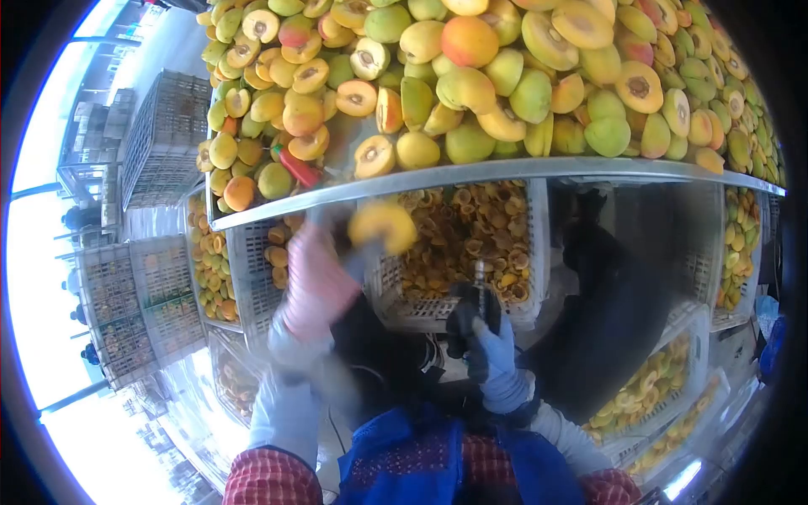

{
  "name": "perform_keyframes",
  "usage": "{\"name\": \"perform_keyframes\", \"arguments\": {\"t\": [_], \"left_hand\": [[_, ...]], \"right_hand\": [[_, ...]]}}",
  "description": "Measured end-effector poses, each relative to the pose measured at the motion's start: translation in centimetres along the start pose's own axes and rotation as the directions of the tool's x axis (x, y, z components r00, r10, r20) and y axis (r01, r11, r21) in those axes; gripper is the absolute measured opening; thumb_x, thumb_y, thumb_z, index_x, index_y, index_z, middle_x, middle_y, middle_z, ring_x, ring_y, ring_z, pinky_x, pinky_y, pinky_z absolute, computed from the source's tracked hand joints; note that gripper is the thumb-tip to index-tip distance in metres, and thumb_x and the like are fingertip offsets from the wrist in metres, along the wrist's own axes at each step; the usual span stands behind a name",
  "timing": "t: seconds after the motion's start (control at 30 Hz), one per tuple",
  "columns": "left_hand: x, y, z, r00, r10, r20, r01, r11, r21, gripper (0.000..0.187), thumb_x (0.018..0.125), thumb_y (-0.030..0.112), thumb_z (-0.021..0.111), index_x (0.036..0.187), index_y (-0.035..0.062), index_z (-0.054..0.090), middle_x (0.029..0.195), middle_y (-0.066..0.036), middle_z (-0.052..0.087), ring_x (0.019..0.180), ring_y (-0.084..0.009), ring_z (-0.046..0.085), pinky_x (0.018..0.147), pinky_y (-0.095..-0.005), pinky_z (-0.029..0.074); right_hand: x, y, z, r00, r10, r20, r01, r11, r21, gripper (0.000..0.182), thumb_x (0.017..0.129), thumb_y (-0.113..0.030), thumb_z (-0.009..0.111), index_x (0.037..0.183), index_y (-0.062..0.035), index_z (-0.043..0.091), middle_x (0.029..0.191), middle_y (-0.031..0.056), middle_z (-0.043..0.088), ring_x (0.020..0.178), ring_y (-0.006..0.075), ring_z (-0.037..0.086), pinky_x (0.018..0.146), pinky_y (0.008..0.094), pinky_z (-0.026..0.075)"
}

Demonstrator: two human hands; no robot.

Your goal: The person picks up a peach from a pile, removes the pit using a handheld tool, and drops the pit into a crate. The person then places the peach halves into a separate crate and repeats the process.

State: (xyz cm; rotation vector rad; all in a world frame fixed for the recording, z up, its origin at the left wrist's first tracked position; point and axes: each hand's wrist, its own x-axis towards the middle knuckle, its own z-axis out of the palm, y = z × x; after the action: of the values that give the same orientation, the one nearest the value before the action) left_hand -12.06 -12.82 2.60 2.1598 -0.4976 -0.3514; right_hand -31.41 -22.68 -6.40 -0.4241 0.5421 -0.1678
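My left hand (316, 282), in a pale pinkish glove, is smeared by motion just below the metal table edge. A yellow peach half (383, 227) with a dark hollow hangs blurred beside it; I cannot tell if the fingers hold it. Low in front of my body, my right hand (498, 353), in a light blue glove, is wrapped round a black handheld tool (465, 324). The tool's narrow metal tip (480, 273) points up toward the crate of cut pieces. On the table above lies a heap of halved peaches (471, 93), some with pits showing.
A metal rim (505, 168) borders the table. A red object (299, 168) lies among the fruit. Below stands a white crate (539, 252) of brownish cut pieces. Fruit crates (215, 269) flank me left and right (656, 379). Stacked crates (164, 139) stand at far left.
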Motion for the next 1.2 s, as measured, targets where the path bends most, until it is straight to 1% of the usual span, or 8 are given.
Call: {"name": "perform_keyframes", "arguments": {"t": [0.03,0.1,0.2,0.33,0.4,0.53,0.83,1.2], "left_hand": [[-2.5,0.3,1.0,0.989,-0.044,0.138,0.078,0.965,-0.250,0.035,0.079,0.016,0.073,0.102,-0.0004,0.052,0.088,-0.007,0.063,0.077,-0.0141,0.059,0.070,-0.0277,0.050],[-5.8,0.5,2.0,0.914,-0.143,0.379,0.230,0.954,-0.194,0.034,0.082,0.017,0.069,0.106,-0.0005,0.051,0.092,-0.006,0.061,0.082,-0.0129,0.057,0.075,-0.0263,0.048],[-8.7,0.0,5.2,0.964,-0.192,0.185,0.261,0.825,-0.501,0.032,0.092,0.027,0.056,0.110,0.0003,0.053,0.090,-0.006,0.060,0.085,-0.0113,0.055,0.079,-0.0262,0.046],[-9.6,-0.7,6.7,0.946,-0.325,-0.019,0.263,0.799,-0.540,0.038,0.096,0.036,0.046,0.105,0.0007,0.058,0.090,-0.005,0.062,0.084,-0.0110,0.055,0.078,-0.0251,0.045],[-9.8,-0.8,6.3,0.941,-0.338,0.017,0.285,0.762,-0.581,0.039,0.096,0.037,0.046,0.105,0.0005,0.058,0.089,-0.005,0.062,0.083,-0.0109,0.056,0.076,-0.0250,0.045],[-10.7,-0.7,5.8,0.953,-0.304,0.013,0.266,0.812,-0.519,0.039,0.097,0.036,0.044,0.101,0.0004,0.060,0.087,-0.006,0.063,0.079,-0.0108,0.056,0.074,-0.0243,0.045],[-11.5,0.0,6.2,0.948,-0.317,0.023,0.277,0.787,-0.551,0.037,0.096,0.035,0.045,0.098,0.0008,0.061,0.082,-0.005,0.062,0.075,-0.0108,0.055,0.069,-0.0243,0.045],[-11.9,0.7,6.7,0.961,-0.273,-0.037,0.219,0.838,-0.499,0.038,0.095,0.035,0.048,0.097,-0.0007,0.060,0.080,-0.007,0.062,0.074,-0.0113,0.055,0.069,-0.0261,0.046]], "right_hand": [[0.0,-0.2,0.4,0.999,-0.024,0.048,0.025,0.999,-0.020,0.048,0.086,-0.010,0.057,0.130,-0.0037,0.039,0.091,0.0052,0.057,0.065,0.0127,0.056,0.059,0.0267,0.050],[-0.1,-0.8,1.1,0.998,0.010,0.065,-0.009,1.000,-0.018,0.052,0.084,-0.006,0.058,0.132,-0.0034,0.037,0.094,0.0053,0.056,0.067,0.0129,0.057,0.058,0.0255,0.051],[-1.2,-1.0,2.0,0.972,0.230,-0.045,-0.227,0.972,0.057,0.047,0.085,-0.012,0.060,0.127,-0.0031,0.041,0.090,0.0043,0.056,0.066,0.0111,0.056,0.053,0.0237,0.047],[-0.8,0.8,0.2,0.998,0.048,0.032,-0.033,0.933,-0.358,0.039,0.084,-0.019,0.062,0.116,-0.0027,0.048,0.081,0.0072,0.059,0.063,0.0171,0.059,0.054,0.0308,0.048],[-1.4,1.5,0.0,0.940,-0.282,0.192,0.335,0.656,-0.676,0.037,0.084,-0.023,0.063,0.112,-0.0020,0.051,0.079,0.0104,0.061,0.062,0.0231,0.061,0.056,0.0352,0.049],[-3.4,-0.1,1.9,0.875,-0.285,0.392,0.411,0.009,-0.911,0.040,0.082,-0.027,0.066,0.108,0.0009,0.054,0.082,0.0169,0.063,0.069,0.0346,0.061,0.060,0.0400,0.048],[-5.0,0.3,1.5,0.946,-0.096,0.309,0.323,0.245,-0.914,0.050,0.085,-0.021,0.059,0.125,0.0056,0.042,0.098,0.0217,0.061,0.085,0.0382,0.060,0.071,0.0420,0.047],[-5.1,1.4,0.5,0.904,-0.229,0.362,0.412,0.232,-0.881,0.042,0.084,-0.022,0.062,0.114,0.0047,0.048,0.091,0.0233,0.059,0.080,0.0399,0.058,0.067,0.0443,0.046]]}}
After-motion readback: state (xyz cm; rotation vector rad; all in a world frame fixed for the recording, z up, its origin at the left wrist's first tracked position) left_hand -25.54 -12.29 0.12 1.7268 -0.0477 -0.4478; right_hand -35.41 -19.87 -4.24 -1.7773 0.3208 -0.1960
